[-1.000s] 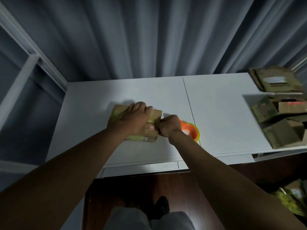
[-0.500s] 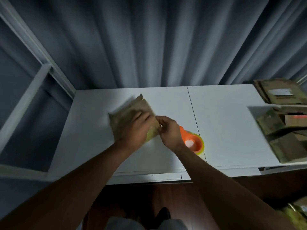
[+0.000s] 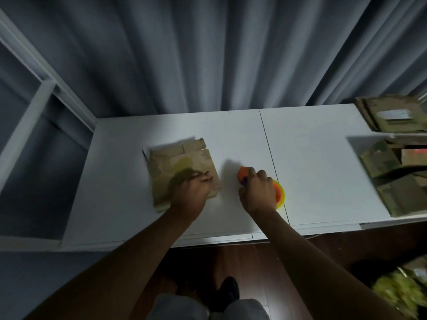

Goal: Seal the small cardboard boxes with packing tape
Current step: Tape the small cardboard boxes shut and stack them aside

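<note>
We are looking at a small cardboard box (image 3: 182, 172) lying flat on the white table (image 3: 312, 158), at about nine o'clock from the middle of the tabletop, its flaps showing along the far edge. Our left hand (image 3: 190, 190) is resting on the box's near right corner, at roughly five o'clock on its top face; the fingers are blurred, so we cannot tell whether they are lying flat or curling over the edge. Just to the right, at three o'clock from the box and apart from it, our right hand (image 3: 257, 190) is gripping an orange tape dispenser (image 3: 245, 174), fingers curled round it, with the orange and yellow-green roll end (image 3: 280, 194) showing past the knuckles at three o'clock from the hand. The dispenser is sitting just left of the seam line that is running across the tabletop.

At three o'clock, along the table's right edge, a heap of cardboard boxes (image 3: 392, 179) is lying piled, some tilted. At twelve o'clock, grey curtains (image 3: 208, 54) are hanging behind the table. At nine o'clock, a white shelf frame (image 3: 44, 93) is standing beside it. At six o'clock, we are seeing dark wooden floor (image 3: 254, 269) and a black shoe (image 3: 227, 292).
</note>
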